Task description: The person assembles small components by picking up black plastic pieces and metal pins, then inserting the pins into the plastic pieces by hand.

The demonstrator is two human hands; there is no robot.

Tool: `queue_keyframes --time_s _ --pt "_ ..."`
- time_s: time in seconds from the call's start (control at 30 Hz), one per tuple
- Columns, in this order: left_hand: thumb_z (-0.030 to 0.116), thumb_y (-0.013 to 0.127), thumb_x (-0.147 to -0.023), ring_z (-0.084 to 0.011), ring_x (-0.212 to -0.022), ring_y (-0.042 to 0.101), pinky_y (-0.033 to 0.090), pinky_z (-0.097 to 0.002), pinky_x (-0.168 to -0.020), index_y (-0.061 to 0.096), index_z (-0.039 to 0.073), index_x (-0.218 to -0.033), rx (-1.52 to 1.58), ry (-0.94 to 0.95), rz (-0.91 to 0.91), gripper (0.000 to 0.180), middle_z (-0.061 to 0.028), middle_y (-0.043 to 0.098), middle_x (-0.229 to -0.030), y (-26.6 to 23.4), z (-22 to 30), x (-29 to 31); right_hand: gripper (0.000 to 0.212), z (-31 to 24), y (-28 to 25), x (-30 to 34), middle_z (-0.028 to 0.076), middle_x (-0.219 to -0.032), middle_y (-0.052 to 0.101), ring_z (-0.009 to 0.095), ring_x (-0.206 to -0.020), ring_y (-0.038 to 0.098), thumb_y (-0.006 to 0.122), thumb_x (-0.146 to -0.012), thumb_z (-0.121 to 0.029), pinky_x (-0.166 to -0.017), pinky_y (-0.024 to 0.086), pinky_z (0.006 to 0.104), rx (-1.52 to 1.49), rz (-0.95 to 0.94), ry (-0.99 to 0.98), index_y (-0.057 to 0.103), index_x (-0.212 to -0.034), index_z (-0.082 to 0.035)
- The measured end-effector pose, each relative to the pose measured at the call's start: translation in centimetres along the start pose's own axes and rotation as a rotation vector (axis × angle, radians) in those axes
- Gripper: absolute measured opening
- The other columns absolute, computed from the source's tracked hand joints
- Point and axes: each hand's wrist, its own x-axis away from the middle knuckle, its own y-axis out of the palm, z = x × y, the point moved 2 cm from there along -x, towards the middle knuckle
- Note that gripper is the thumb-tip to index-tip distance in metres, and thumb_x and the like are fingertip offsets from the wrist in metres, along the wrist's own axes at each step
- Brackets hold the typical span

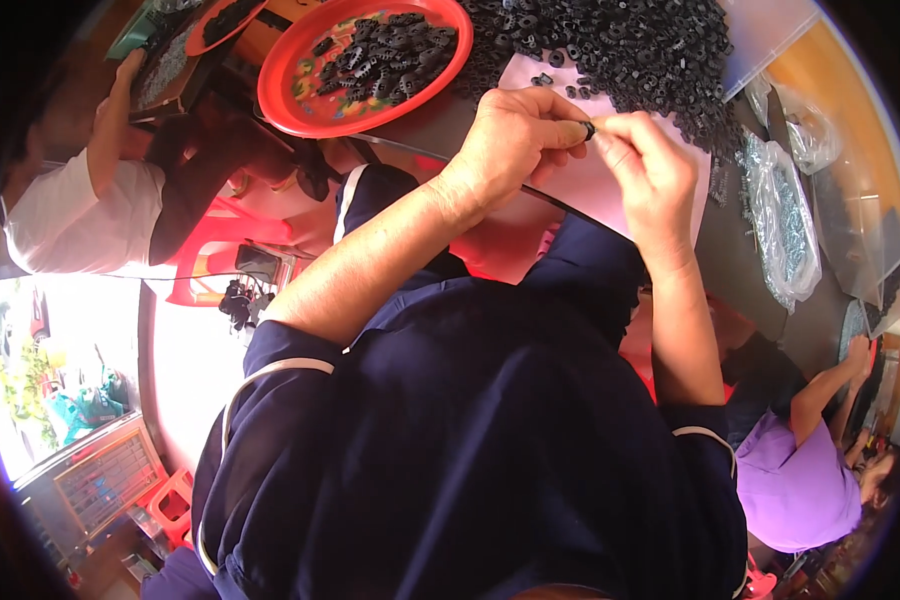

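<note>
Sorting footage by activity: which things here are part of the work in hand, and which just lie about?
In use:
left hand
right hand
small black ring-shaped part, pinched between both
heap of black parts

Lying about:
round red plastic tray
clear plastic bags

top: dark navy, short sleeves; trim: white piping at cuffs; forearms: bare

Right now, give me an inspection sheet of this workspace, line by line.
Surface: table with a pale sheet under the hands.
Job's things: small black part pinched between left hand and right hand; heap of black parts just beyond.
Clutter: red tray of black parts; clear bags of small metal pieces.
Grips: both hands shut on the part.
Cables: nothing seen.
Surroundings: other people working at left and lower right.
</note>
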Motion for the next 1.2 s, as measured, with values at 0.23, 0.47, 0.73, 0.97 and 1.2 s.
queue_keyframes --time_s 0.23,0.47,0.73,0.97,1.2 --pt "0.007 0.065 -0.089 -0.0062 -0.058 0.053 0.043 -0.0204 -0.051 0.067 -0.002 -0.096 0.034 0.040 0.169 0.012 -0.0056 0.067 -0.080 -1.6 -0.5 1.6 0.004 1.1 1.5 -3.7 0.008 -0.080 0.066 0.026 -0.069 0.065 0.066 -0.083 -0.004 -0.061 0.051 0.0342 0.149 0.018 -0.116 0.067 -0.086 -0.005" --pt "0.008 0.064 -0.091 -0.0067 -0.063 0.056 0.046 -0.0215 -0.052 0.065 -0.002 -0.097 0.023 0.067 0.109 0.011 -0.0061 0.068 -0.082 -2.2 -0.4 1.9 0.010 3.8 4.3 -7.6 0.002 -0.078 0.062 0.024 -0.079 0.063 0.063 -0.080 -0.011 -0.071 0.049 0.0377 0.667 -0.112 -0.400 0.072 -0.084 -0.016" --pt "0.006 0.064 -0.091 -0.0078 -0.065 0.057 0.046 -0.0214 -0.051 0.064 -0.003 -0.097 0.091 0.099 0.096 0.011 -0.0076 0.067 -0.081 -2.5 -1.1 1.8 0.007 5.0 4.6 -7.8 0.002 -0.084 0.064 0.025 -0.086 0.063 0.066 -0.080 -0.013 -0.076 0.049 0.0394 0.677 -0.287 -0.326 0.071 -0.084 -0.015" --pt "0.006 0.064 -0.092 -0.0085 -0.065 0.058 0.046 -0.0222 -0.052 0.063 -0.004 -0.098 0.104 0.090 0.131 0.012 -0.0086 0.068 -0.082 -2.1 -0.7 2.0 0.007 4.5 4.3 -7.3 0.006 -0.087 0.066 0.027 -0.088 0.064 0.066 -0.080 -0.009 -0.075 0.051 0.0421 0.681 -0.303 -0.298 0.070 -0.085 -0.010" --pt "0.005 0.058 -0.094 -0.0196 -0.081 0.064 0.053 -0.0306 -0.070 0.061 -0.008 -0.101 0.376 0.246 0.349 0.015 -0.0142 0.066 -0.091 -2.5 0.7 0.8 0.018 -2.7 2.7 -4.9 0.009 -0.101 0.071 0.013 -0.095 0.066 0.058 -0.088 0.006 -0.086 0.052 0.0262 -0.378 -0.131 0.208 0.068 -0.102 0.002"
